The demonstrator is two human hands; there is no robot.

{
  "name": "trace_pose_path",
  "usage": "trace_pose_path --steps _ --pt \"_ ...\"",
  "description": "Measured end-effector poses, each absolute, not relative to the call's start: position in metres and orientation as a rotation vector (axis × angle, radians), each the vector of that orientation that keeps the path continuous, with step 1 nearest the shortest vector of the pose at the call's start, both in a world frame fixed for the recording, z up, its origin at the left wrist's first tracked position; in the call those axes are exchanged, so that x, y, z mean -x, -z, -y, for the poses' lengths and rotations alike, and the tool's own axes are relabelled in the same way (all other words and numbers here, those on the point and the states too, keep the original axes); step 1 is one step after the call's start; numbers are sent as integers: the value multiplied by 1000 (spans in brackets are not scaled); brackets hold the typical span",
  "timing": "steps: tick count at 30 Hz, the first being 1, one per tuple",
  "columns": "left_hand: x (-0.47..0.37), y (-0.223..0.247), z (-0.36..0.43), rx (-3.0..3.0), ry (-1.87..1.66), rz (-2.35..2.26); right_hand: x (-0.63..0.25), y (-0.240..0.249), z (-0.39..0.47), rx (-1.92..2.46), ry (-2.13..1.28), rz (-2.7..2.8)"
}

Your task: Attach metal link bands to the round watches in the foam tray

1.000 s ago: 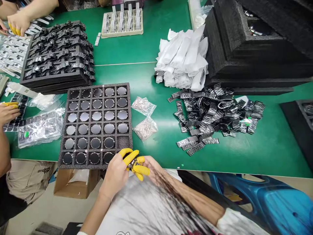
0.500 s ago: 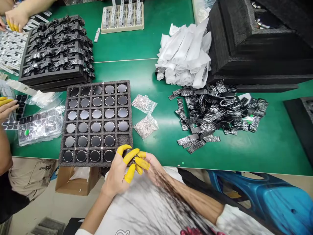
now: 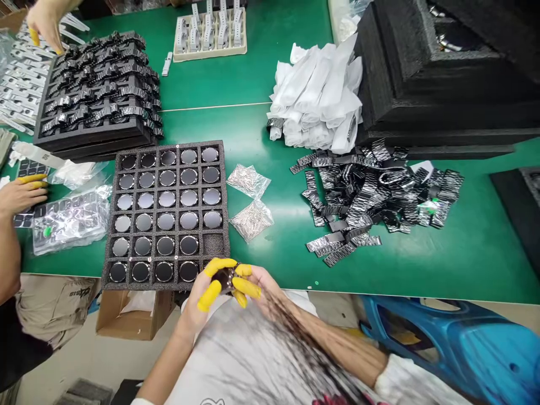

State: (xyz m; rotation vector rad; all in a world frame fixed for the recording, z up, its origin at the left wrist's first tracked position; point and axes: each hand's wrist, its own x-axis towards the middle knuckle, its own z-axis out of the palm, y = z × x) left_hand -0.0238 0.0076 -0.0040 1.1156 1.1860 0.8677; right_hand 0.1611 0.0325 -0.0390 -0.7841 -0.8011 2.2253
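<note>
As my two forearms rise from the bottom of the frame, they slant inward and the hands meet low, a little left of the centre line. My left hand [image 3: 197, 304] comes up from the lower left, wrist nearly in line with the forearm, with thumb and forefinger in yellow finger covers [image 3: 210, 296] and curved into a C around a dark round watch [image 3: 223, 278]. That C is part-way open, as wide as what it holds: the forefinger arches over the far edge, the thumb presses at the near left. My right hand [image 3: 264, 286] enters on a longer diagonal from the lower right, forearm stretched out flat, a white sleeve [image 3: 405, 377] gathered by the elbow. Its yellow-tipped fingers point left, bunched close together against the watch's right side; I cannot tell exactly which small part they pinch. So the watch sits tilted between both sets of fingertips, by the lower right corner of the black foam tray [image 3: 226, 197] that fills the left middle of the frame with its rows of round faces. Just above my right hand lie two small clear bags of thin metal pins [image 3: 252, 220], and black link straps [image 3: 358, 191] are heaped right of centre.
</note>
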Motion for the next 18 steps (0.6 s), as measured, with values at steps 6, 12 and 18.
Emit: trace_pose_path --steps 6,12,18 --pt "41 15 -4 -963 -960 -1261 -189 49 -54 895 -1734 1602" --pt "50 30 -21 -1652 -837 -1496 -188 59 -75 1133 -1392 1755" --pt "75 31 -57 -2116 -492 -1504 -181 73 -100 851 -1014 1992"
